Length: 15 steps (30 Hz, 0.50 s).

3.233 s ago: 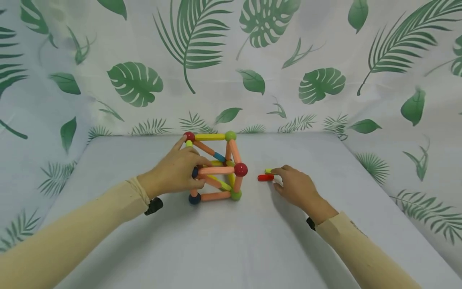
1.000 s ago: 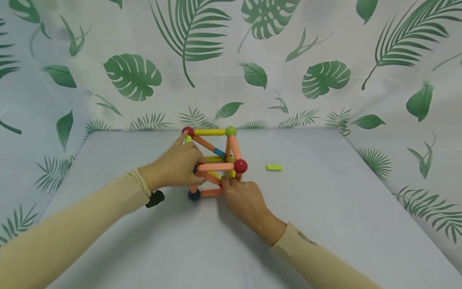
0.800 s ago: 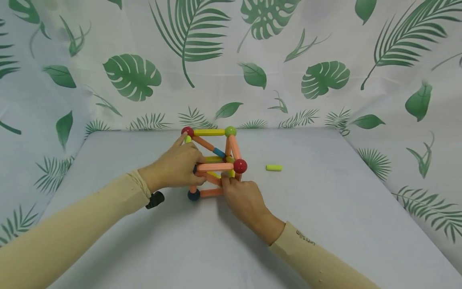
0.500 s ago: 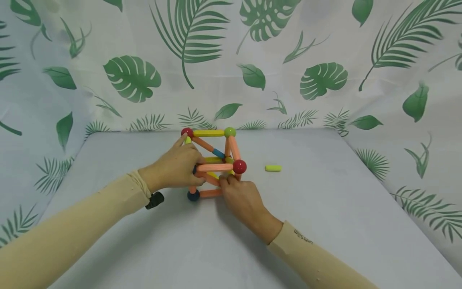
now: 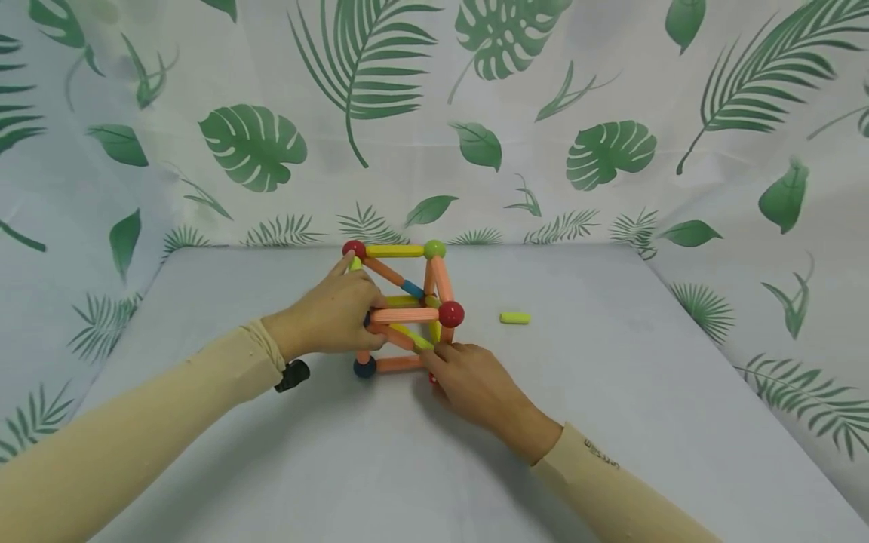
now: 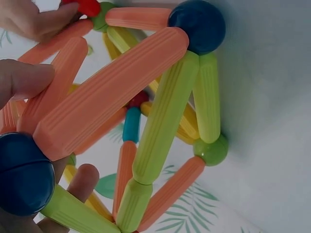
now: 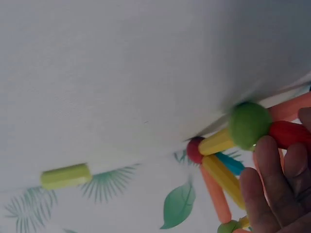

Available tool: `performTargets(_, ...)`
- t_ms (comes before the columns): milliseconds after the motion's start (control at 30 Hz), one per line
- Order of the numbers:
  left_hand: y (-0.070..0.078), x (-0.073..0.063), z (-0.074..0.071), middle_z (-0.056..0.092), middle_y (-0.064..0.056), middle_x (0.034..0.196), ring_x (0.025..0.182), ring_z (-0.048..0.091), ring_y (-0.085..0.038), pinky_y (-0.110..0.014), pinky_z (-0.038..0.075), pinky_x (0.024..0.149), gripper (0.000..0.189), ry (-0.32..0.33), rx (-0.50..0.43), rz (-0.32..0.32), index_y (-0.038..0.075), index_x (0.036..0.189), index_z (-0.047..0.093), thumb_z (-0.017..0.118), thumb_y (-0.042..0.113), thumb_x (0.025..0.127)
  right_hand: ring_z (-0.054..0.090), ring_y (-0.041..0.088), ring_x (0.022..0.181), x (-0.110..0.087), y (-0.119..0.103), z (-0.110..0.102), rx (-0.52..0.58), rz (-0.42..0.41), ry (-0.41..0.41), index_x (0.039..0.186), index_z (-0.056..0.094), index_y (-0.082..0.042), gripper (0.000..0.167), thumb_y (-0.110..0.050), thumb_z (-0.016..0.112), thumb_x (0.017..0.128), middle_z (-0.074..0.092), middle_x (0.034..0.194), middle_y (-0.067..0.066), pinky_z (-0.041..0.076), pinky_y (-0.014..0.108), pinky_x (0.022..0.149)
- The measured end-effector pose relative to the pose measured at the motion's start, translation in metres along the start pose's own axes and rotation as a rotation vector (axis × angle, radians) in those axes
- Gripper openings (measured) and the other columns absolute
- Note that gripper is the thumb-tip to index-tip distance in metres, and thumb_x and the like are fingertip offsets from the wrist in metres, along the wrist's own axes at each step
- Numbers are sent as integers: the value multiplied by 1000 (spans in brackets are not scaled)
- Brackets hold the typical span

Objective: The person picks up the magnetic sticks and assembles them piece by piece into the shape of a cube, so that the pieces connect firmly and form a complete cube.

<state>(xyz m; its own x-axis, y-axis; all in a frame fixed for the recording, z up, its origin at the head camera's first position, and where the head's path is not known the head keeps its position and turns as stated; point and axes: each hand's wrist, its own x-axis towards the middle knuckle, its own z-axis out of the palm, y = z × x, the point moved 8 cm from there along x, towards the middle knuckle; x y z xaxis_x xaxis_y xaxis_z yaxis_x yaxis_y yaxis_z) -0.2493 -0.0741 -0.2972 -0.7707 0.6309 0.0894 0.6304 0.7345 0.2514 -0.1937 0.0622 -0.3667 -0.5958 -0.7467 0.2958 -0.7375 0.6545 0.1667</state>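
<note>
A cube-like frame of magnetic sticks and balls (image 5: pixel 405 316) stands on the white table. My left hand (image 5: pixel 329 311) grips its upper left side, with the index fingertip at the far red ball (image 5: pixel 354 250). In the left wrist view the thumb presses a salmon stick (image 6: pixel 56 85) near a dark blue ball (image 6: pixel 24 174). At the frame's lower right corner, my right hand (image 5: pixel 485 392) pinches a short red magnetic stick (image 7: pixel 287 134). One end of that stick meets a green ball (image 7: pixel 250 125). In the head view the right fingers cover most of this corner.
A loose lime-green stick (image 5: pixel 514 318) lies on the table (image 5: pixel 611 362) to the right of the frame. Behind the table hangs a white cloth (image 5: pixel 407 173) with green leaf prints. Diagonal sticks, one with a blue piece (image 5: pixel 412 289), cross the frame's sides.
My right hand has brought the red stick from beside the lime one to the frame's lower right corner, then shifted slightly right and nearer. My left hand keeps its grip.
</note>
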Motion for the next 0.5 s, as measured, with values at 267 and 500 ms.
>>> performTargets(267, 2, 0, 0, 55, 13, 61, 90, 56, -18, -59, 3, 119, 12, -7, 11, 0, 19, 80, 72, 82, 26, 79, 54, 18, 58, -19, 8, 0, -85, -46, 54, 96, 59, -10, 18, -16, 69, 84, 60, 72, 1, 37, 29, 54)
performTargets(500, 3, -1, 1, 55, 13, 61, 92, 56, -18, -58, 1, 120, 13, -18, 3, -6, 18, 78, 72, 82, 25, 80, 56, 15, 59, -32, 15, 3, -38, -16, 4, 100, 64, -10, 18, -15, 72, 86, 60, 69, -1, 39, 28, 55)
